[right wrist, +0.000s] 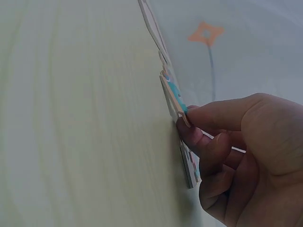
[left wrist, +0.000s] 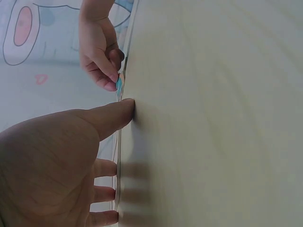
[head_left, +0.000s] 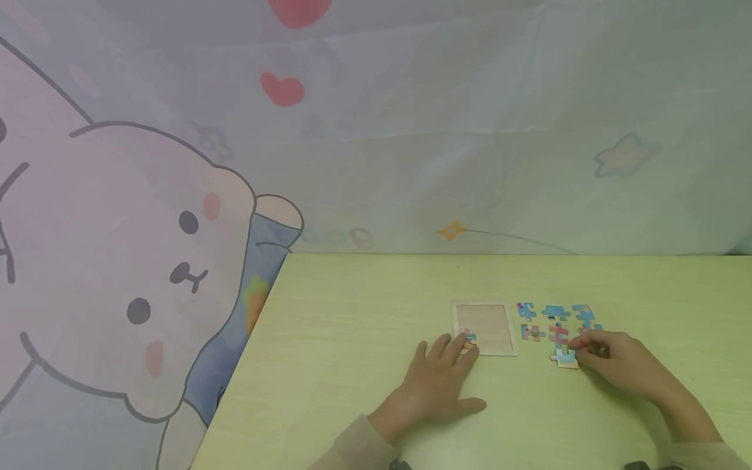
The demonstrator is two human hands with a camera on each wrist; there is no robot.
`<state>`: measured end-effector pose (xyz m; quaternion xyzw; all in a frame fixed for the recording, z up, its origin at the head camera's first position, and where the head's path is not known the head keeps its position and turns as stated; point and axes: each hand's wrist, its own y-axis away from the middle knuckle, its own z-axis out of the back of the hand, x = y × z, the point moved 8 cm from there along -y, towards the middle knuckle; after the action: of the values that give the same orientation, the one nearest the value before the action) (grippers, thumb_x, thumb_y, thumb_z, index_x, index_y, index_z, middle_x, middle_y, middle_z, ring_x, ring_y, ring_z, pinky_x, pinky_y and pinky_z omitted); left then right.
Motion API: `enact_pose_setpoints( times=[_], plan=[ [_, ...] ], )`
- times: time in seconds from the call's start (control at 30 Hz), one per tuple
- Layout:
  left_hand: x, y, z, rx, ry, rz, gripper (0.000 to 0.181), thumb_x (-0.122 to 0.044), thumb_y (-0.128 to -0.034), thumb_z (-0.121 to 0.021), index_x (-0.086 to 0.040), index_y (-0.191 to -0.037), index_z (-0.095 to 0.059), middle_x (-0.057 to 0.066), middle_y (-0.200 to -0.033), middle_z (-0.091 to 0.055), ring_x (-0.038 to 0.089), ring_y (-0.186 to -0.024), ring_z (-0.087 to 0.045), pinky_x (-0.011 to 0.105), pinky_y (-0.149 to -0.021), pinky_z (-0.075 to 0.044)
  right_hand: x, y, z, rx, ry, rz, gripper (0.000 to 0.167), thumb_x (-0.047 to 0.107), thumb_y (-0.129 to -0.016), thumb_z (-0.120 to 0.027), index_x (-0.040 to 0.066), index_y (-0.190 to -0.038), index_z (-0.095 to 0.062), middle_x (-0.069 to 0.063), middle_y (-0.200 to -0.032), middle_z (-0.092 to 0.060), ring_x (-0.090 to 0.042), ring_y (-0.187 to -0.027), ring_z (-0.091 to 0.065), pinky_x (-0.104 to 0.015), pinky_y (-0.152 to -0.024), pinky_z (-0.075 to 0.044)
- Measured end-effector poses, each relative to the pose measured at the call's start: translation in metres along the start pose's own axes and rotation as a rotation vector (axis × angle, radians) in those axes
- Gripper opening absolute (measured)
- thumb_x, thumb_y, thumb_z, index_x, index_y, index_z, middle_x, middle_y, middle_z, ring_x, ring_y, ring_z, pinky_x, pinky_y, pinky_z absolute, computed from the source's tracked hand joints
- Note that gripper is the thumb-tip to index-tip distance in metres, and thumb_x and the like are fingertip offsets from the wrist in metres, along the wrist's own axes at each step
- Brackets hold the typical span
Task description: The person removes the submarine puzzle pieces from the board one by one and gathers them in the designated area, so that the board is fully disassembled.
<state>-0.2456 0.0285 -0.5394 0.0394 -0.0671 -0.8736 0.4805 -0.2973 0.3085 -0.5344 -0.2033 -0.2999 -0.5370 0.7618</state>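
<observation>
Between thumb and fingertips my right hand (head_left: 623,365) pinches a light-blue jigsaw piece (head_left: 566,358), raised at a slant off the table in the right wrist view. Fingers spread, my left hand (head_left: 437,382) lies at the lower left corner of a pale puzzle frame (head_left: 513,331). Its fingertips reach a small multicoloured jigsaw piece (head_left: 470,340) in that corner of the frame, partly hidden by the fingers. Right of the frame lie several loose jigsaw pieces (head_left: 555,312) in blue and pink; the right hand partly covers those nearest it.
All of this rests on a pale yellow-green table (head_left: 329,326). Behind it hangs a cloth backdrop (head_left: 376,163) printed with a bear, hearts and stars, meeting the table's far edge.
</observation>
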Motion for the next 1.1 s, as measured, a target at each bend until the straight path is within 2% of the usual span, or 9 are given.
enact_pose_setpoints(
  times=[0.2,0.53,0.67,0.87,1.1],
  plan=[
    [-0.001,0.001,0.002,-0.002,0.005,-0.004,0.087,-0.077,-0.0964,-0.044,-0.027,-0.165,-0.029,0.001,-0.173,-0.015,0.029,-0.154,-0.025,0.060,-0.116,-0.032,0.001,0.000,0.000,-0.016,0.008,0.013,0.011,0.016,-0.099,-0.072,0.014,-0.108,-0.076,0.002,-0.102,-0.072,-0.007,-0.079,-0.055,-0.028,-0.069,-0.046],
    [-0.001,0.000,0.003,-0.004,-0.012,0.000,0.086,-0.077,-0.0962,-0.044,-0.027,-0.165,-0.030,0.001,-0.173,-0.017,0.027,-0.153,-0.026,0.059,-0.115,-0.033,0.003,-0.003,0.000,-0.004,0.023,0.007,0.012,0.019,-0.102,-0.069,0.015,-0.111,-0.076,0.000,-0.107,-0.074,-0.007,-0.086,-0.065,-0.029,-0.073,-0.052],
    [0.000,0.000,0.002,-0.004,-0.022,0.009,0.087,-0.078,-0.0956,-0.044,-0.028,-0.165,-0.029,0.000,-0.173,-0.016,0.027,-0.153,-0.026,0.058,-0.115,-0.033,0.007,-0.006,-0.002,-0.003,0.004,0.012,0.015,0.019,-0.102,-0.068,0.014,-0.114,-0.076,0.001,-0.103,-0.074,-0.008,-0.079,-0.066,-0.029,-0.070,-0.051],
    [0.000,0.000,0.000,-0.026,-0.029,0.005,0.089,-0.079,-0.0951,-0.043,-0.027,-0.166,-0.026,0.001,-0.173,-0.014,0.027,-0.153,-0.026,0.058,-0.115,-0.034,0.022,-0.016,-0.010,-0.010,-0.051,0.041,0.018,0.020,-0.102,-0.068,0.011,-0.116,-0.075,0.002,-0.099,-0.071,-0.008,-0.066,-0.056,-0.027,-0.059,-0.047],
    [0.003,0.003,-0.002,-0.032,-0.024,0.018,0.090,-0.081,-0.0947,-0.041,-0.030,-0.167,-0.021,0.000,-0.173,-0.014,0.028,-0.154,-0.025,0.060,-0.115,-0.034,0.048,-0.035,-0.031,-0.017,-0.043,0.074,0.017,0.026,-0.101,-0.070,0.016,-0.113,-0.076,0.007,-0.100,-0.071,-0.010,-0.076,-0.058,-0.028,-0.065,-0.049]
  ],
)
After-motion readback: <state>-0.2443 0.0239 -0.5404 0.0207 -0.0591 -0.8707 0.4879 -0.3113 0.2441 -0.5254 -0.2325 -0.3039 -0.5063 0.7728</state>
